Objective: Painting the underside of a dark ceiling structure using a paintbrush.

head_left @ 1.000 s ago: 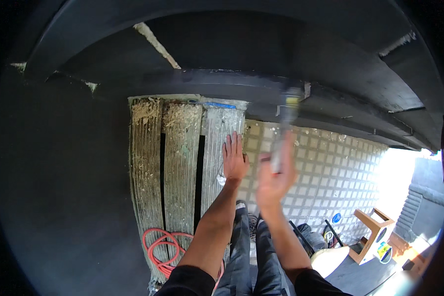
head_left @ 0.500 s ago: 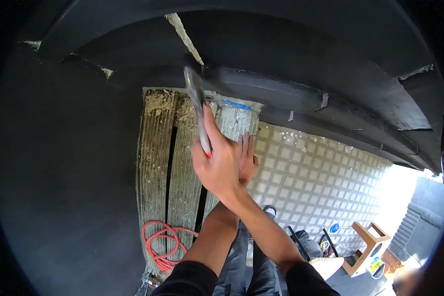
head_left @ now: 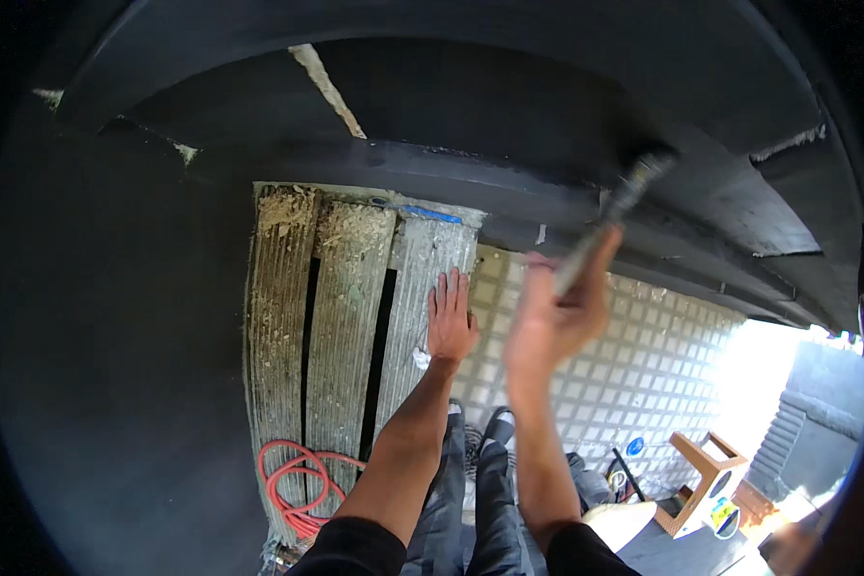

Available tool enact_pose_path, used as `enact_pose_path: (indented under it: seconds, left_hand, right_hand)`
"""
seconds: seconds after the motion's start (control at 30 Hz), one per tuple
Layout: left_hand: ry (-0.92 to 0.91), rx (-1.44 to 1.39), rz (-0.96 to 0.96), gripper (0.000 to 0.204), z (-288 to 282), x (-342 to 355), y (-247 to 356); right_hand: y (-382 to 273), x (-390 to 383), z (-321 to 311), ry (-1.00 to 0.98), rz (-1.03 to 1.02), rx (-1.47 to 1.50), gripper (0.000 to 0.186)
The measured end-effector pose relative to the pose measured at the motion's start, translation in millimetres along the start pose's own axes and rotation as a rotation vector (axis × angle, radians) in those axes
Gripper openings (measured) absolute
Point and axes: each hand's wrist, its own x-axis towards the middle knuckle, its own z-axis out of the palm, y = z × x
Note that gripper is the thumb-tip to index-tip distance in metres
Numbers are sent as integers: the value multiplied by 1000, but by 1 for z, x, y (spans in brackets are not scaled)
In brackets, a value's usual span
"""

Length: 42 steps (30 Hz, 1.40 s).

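Note:
My left hand lies flat with its fingers stretched on the right-hand grey board of a row of weathered wooden boards. My right hand is closed around the pale handle of a paintbrush, somewhat blurred by motion. The brush points up and right, its dark bristles at the black wall panel; whether they touch it I cannot tell. A blue strip sits at the far end of the board under my left hand. A small white scrap lies beside that wrist.
A coiled red hose lies on the near end of the boards. Light unpainted gaps break the black surface. To the right is a tiled floor, with a brown wooden stand and a blue lid-like disc farther along.
My right hand has swung the paintbrush from above the boards to the right, along the black surface. My left hand stays on the board, and the view has shifted slightly right.

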Motion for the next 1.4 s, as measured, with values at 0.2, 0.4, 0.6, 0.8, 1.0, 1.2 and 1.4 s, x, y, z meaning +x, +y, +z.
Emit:
enact_pose_path:
  seconds: [0.2, 0.4, 0.6, 0.8, 1.0, 1.2, 1.4]
  left_hand:
    - [94, -29, 34, 84, 2, 5, 26]
    - [86, 107, 30, 84, -7, -4, -31]
    - [38, 57, 29, 83, -10, 4, 7]
    - [62, 56, 40, 83, -17, 0, 4]
    - [-13, 123, -17, 81, -25, 8, 33]
    - [90, 50, 43, 83, -10, 0, -3]
    - [91, 41, 55, 85, -11, 4, 11]
  right_hand:
    - [-23, -40, 42, -470, -26, 51, 75]
    - [-6, -57, -13, -718, -134, -36, 67]
    - [16, 37, -143, 96, 185, -35, 64]
    - [45, -1, -40, -83, -90, -75, 67]
    - [8, -48, 14, -609, -3, 50, 77]
    - [40, -29, -84, -333, 209, 118, 75]
    - [48, 104, -221, 80, 204, 117, 60]
